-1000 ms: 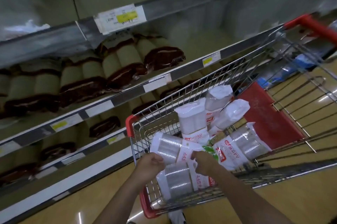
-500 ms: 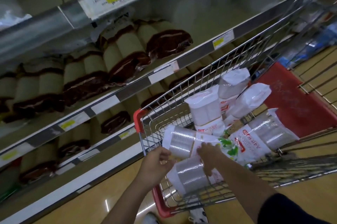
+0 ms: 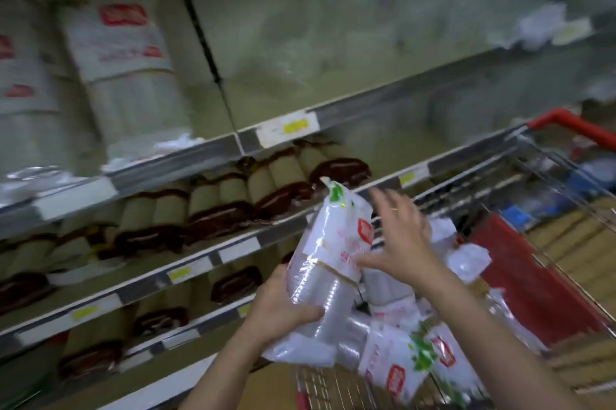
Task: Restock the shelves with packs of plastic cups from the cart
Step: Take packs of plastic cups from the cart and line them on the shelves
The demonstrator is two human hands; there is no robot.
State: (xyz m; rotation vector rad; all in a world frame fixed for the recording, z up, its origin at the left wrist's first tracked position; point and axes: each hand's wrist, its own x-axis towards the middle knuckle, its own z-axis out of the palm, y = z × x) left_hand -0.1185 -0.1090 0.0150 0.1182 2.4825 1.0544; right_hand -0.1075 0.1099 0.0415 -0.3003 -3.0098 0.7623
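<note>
Your left hand point(image 3: 278, 308) grips a pack of plastic cups point(image 3: 328, 263) held upright above the cart point(image 3: 546, 182); your right hand point(image 3: 401, 239) touches it, fingers spread straight.

Brown-wrapped rolls point(image 3: 280, 181) lie in rows at centre left – yellow price tags point(image 3: 295, 126) sit above them; tan floor point(image 3: 573, 242) at right.

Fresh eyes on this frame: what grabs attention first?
The clear plastic pack of stacked cups, lifted upright in the centre, left hand gripping its base, right hand spread open beside it. Behind, brown-wrapped cup sleeves lie in rows on the grey shelves; the red-trimmed wire cart sits lower right.
</note>
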